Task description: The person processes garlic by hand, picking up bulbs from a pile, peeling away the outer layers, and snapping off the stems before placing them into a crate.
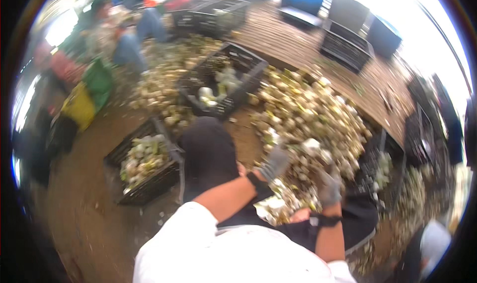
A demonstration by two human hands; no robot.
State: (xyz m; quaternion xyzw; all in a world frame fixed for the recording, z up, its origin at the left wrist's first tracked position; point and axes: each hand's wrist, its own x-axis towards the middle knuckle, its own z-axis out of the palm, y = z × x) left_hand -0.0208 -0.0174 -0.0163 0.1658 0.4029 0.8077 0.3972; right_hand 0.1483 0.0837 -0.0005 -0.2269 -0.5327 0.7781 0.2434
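Observation:
A large heap of pale bulbs (308, 109), like onions or garlic, lies in front of me, with yellow-green bits among them. My left hand (275, 164), in a grey glove with a dark wristband, is at the near edge of the heap. To its right my right hand (330, 186), also grey-gloved, sits over the bulbs close to my lap. Motion smears the fingers of both hands, so any grip on a bulb is unclear. A brighter white bulb (311, 144) shows between and just beyond them. White peelings or bulbs (271, 208) lie below my left hand.
A black crate (186, 91) with a few pale bulbs stands ahead. Another black crate (149, 196), filled with bulbs, is at my left, and a third (392, 183) at my right. Slatted wooden boards (278, 32) run behind the heap. Other people sit at far left and lower right.

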